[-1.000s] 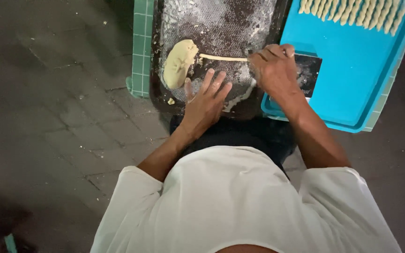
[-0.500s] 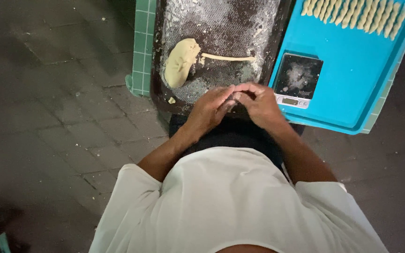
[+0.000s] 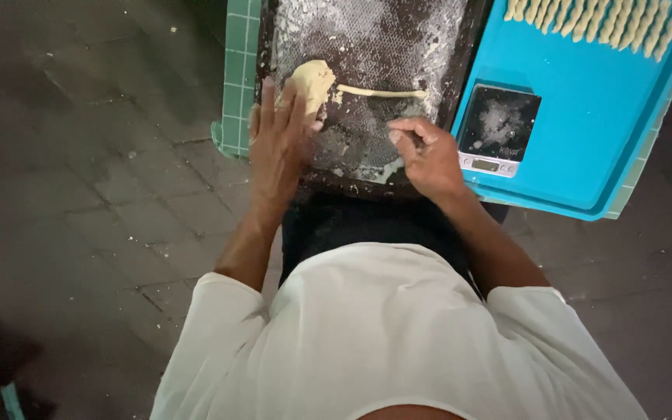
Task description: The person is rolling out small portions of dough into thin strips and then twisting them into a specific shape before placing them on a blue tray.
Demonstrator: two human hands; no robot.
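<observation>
Left hand [image 3: 278, 144] lies flat, fingers spread, against a dough lump [image 3: 310, 81] on a floured board [image 3: 383, 47]. Right hand [image 3: 425, 155] is loosely curled, seemingly empty, beside a thin dough rope [image 3: 383, 93].

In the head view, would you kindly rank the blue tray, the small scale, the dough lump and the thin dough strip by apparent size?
1. Blue tray, largest, though cut off by the frame.
2. Small scale.
3. Dough lump, partly hidden by the left hand.
4. Thin dough strip, longer than the lump is wide, but least area.
</observation>
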